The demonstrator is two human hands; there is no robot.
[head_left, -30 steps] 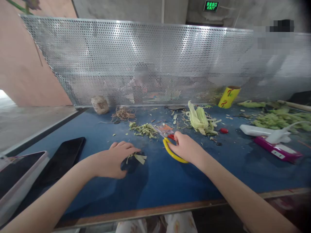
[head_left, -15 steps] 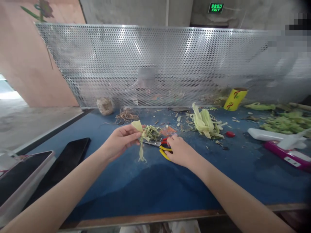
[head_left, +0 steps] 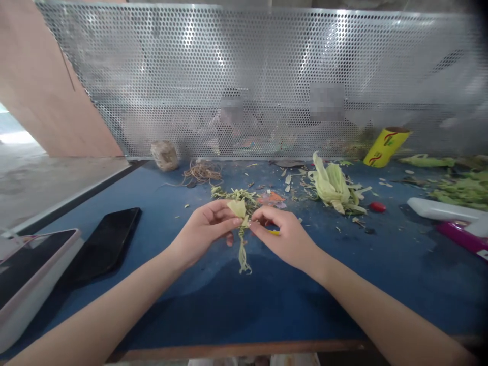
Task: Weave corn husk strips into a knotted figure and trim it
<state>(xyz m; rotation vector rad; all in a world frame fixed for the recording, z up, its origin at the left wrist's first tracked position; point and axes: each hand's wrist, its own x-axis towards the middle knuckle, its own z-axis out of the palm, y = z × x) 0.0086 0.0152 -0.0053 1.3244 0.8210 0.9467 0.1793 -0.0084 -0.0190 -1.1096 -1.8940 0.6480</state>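
My left hand is closed on a small pale-green corn husk piece above the middle of the table, thumb and fingers pinching it. A knotted, frayed tail of the husk hangs below the fingers. From the right, my right hand meets it, with thumb and forefinger closed on the husk just beside my left fingertips. A yellow handle of the scissors shows beneath my right palm; their blades are hidden. Right behind the hands lie knotted green husk strips and orange scraps.
A larger bunch of husks and a yellow roll stand to the right. Farther right are a red oval object and a purple power strip. A black phone, twine and a perforated metal screen also surround the workspace.
My right hand has let go of the scissors and moved in to pinch the husk beside my left hand. The view has tilted down slightly.
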